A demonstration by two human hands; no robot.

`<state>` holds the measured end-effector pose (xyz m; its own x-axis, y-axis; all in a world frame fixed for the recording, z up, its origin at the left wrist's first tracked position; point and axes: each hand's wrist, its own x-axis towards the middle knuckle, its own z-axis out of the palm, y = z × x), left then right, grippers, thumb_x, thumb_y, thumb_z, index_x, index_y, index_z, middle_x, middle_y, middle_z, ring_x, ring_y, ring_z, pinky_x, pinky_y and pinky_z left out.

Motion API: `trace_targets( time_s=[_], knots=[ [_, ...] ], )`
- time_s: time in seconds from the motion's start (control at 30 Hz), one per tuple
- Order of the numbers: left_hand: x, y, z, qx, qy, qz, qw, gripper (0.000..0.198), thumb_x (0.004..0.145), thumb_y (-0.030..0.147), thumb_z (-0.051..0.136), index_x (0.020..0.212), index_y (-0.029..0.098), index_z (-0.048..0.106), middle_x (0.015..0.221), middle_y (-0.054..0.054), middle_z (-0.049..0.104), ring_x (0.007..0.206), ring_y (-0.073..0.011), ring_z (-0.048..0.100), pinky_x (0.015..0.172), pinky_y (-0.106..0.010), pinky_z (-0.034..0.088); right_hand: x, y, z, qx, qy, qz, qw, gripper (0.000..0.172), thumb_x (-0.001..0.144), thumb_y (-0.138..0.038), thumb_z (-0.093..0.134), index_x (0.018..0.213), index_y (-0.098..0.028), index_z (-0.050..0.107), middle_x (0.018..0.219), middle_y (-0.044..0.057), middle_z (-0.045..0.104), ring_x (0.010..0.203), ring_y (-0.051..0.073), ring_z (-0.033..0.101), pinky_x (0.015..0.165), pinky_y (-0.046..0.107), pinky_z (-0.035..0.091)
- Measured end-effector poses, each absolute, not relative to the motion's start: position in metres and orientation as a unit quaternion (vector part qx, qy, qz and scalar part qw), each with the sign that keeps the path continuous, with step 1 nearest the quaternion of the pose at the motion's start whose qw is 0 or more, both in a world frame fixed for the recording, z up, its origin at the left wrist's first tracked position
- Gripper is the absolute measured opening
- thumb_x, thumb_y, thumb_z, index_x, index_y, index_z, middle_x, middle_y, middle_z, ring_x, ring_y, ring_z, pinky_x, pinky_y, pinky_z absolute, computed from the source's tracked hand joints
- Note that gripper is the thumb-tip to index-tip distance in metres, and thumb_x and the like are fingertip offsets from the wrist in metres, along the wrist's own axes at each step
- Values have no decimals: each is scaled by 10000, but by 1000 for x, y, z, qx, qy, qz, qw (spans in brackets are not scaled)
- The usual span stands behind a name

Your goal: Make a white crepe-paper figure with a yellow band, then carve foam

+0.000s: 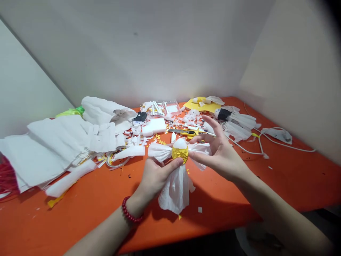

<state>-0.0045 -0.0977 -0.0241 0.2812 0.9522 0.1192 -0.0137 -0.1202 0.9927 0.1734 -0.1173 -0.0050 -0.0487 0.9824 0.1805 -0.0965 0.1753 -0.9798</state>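
Tissue-paper doll (pixel 177 185) is hanging over the orange bench (pixel 266 185), its white skirt drooping toward 6 o'clock. The left hand (pixel 154 176) is clamping on it just under the yellow collar, forearm rising from 7 o'clock. The right hand (pixel 221 153) is spreading wide, fingertips touching the doll's wing at 3 o'clock. White paper sheets (pixel 53 145) are lying at 9 o'clock and a yellow utility knife (pixel 186 132) at 12.

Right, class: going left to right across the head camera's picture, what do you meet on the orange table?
Red bundle at the edge → pile of white paper → left hand → paper doll with a yellow head → right hand → white cable.
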Motion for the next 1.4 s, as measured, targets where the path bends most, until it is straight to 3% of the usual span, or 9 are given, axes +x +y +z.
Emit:
trace_targets(
  time_s=[0.2, 0.5, 0.7, 0.83, 1.07, 1.17, 1.27, 1.4],
  knots=[
    [-5, -99, -26, 597, 384, 439, 551, 287, 748, 267, 713, 1025, 200, 674, 1083, -33, 689, 970, -175, 632, 844, -225, 473, 176, -115, -6, -417, -541, 506, 527, 877, 712, -140, 669, 1389, -343, 150, 900, 7, 568, 559, 81, 558, 460, 217, 512],
    [-2, -102, -25, 548, 402, 433, 592, 259, 730, 304, 728, 948, 170, 686, 972, -39, 713, 860, -155, 635, 763, -215, 489, 184, -117, -6, -385, -614, 481, 493, 730, 739, -162, 661, 1340, -330, 282, 976, 15, 573, 622, 72, 571, 515, 195, 538],
    [-1, -102, -20, 524, 417, 438, 600, 236, 722, 296, 737, 924, 183, 691, 943, -16, 717, 804, -126, 630, 719, -187, 481, 180, -117, -8, -371, -662, 411, 505, 607, 780, -103, 606, 1314, -286, 380, 952, 19, 586, 855, 102, 599, 736, 216, 549],
    [-1, -102, -21, 522, 405, 442, 607, 239, 730, 284, 733, 944, 190, 687, 985, -16, 711, 835, -125, 630, 747, -186, 476, 177, -116, -11, -358, -636, 453, 512, 568, 797, -100, 588, 1297, -275, 381, 895, 7, 583, 769, 81, 604, 714, 212, 550],
    [-2, -101, -22, 488, 399, 441, 639, 268, 709, 277, 750, 946, 169, 684, 896, -18, 707, 719, -107, 618, 666, -180, 470, 179, -116, -11, -375, -632, 450, 508, 495, 815, -175, 596, 1261, -273, 404, 872, 13, 607, 724, 94, 607, 640, 224, 544],
    [-3, -100, -24, 434, 396, 426, 688, 285, 710, 323, 743, 935, 162, 673, 761, -7, 691, 601, -101, 598, 600, -196, 469, 183, -116, -9, -394, -654, 381, 522, 595, 809, -245, 619, 1324, -295, 326, 940, 32, 611, 797, 129, 619, 630, 249, 549],
    [-4, -99, -26, 392, 407, 406, 719, 315, 695, 371, 744, 899, 148, 657, 676, -8, 667, 534, -111, 584, 525, -207, 455, 184, -115, -9, -405, -712, 202, 537, 630, 762, -250, 670, 1313, -280, 365, 1088, 63, 581, 1002, 183, 578, 794, 334, 540],
    [-3, -97, -25, 390, 393, 420, 719, 290, 688, 338, 755, 881, 144, 660, 703, -13, 676, 553, -112, 592, 552, -206, 461, 181, -112, -12, -382, -809, -38, 445, 325, 749, -235, 677, 1060, -240, 583, 1104, 62, 594, 1089, 222, 507, 951, 430, 446]
  ],
)
